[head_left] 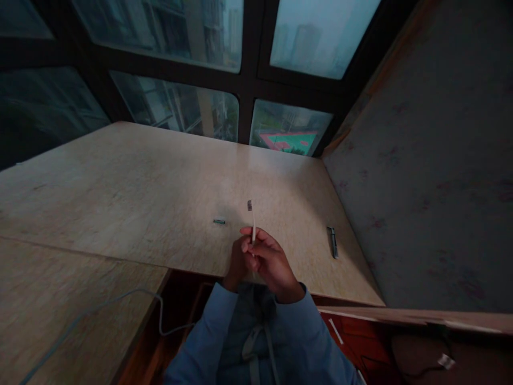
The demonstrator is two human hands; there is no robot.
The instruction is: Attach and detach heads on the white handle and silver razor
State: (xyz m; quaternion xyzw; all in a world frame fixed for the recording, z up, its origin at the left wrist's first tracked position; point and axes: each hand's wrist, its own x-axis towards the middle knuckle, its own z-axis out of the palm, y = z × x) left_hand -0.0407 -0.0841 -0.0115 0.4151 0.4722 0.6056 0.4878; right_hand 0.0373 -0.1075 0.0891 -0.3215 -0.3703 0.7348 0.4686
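Note:
A toothbrush [254, 227] with a pale handle and dark bristles stands upright in front of me, its head pointing to the window. My right hand [276, 264] pinches the handle between thumb and fingers. Close against it, my left hand [237, 263] is closed around the lower handle, its fingers partly hidden behind the right hand. Left of the brush head, a small dark rectangular piece like a razor cartridge [219, 221] lies on the pale tabletop [180, 187]. A dark, slim razor-like handle [333, 243] lies farther right.
Dark-framed windows [248, 75] rise behind the tabletop, and a patterned wall [433, 176] borders its right side. A grey cable [100, 306] runs across the lower-left surface and hangs over its edge. Below is a reddish wooden surface [356, 347].

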